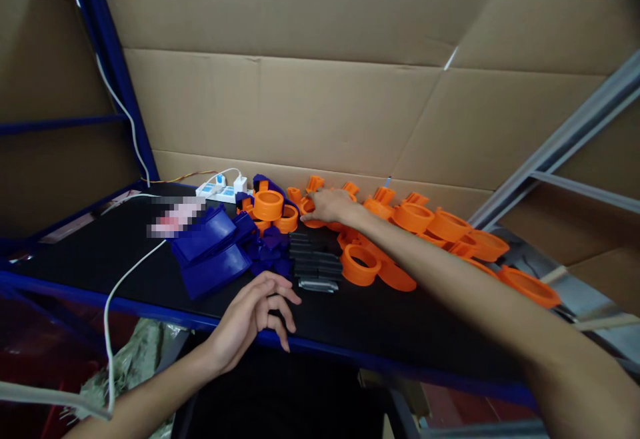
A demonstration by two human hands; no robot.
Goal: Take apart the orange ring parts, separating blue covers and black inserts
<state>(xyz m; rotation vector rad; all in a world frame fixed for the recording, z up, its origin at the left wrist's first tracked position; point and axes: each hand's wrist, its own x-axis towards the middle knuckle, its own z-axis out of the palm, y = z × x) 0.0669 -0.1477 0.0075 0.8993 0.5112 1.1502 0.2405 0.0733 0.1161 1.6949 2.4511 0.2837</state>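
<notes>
My left hand (257,316) hovers over the table's front edge, holding nothing, its fingers loosely bent and apart. My right hand (333,206) reaches to the back of the table, its fingers bent down around the rim of an orange plastic ring (314,223); part of their grip is hidden. Between the hands lies a row of black plastic pieces (315,262). Flat blue plastic plates (213,269) are piled left of them, beside small blue parts (270,249). Under and beside my right forearm are several orange ring-shaped parts (360,266).
A white power strip (220,191) with a plugged-in charger stands at the back left. A white cable (107,319) hangs over the front edge of the black table (130,276). Cardboard (310,106) walls the back, and a blue metal post (117,72) rises at left.
</notes>
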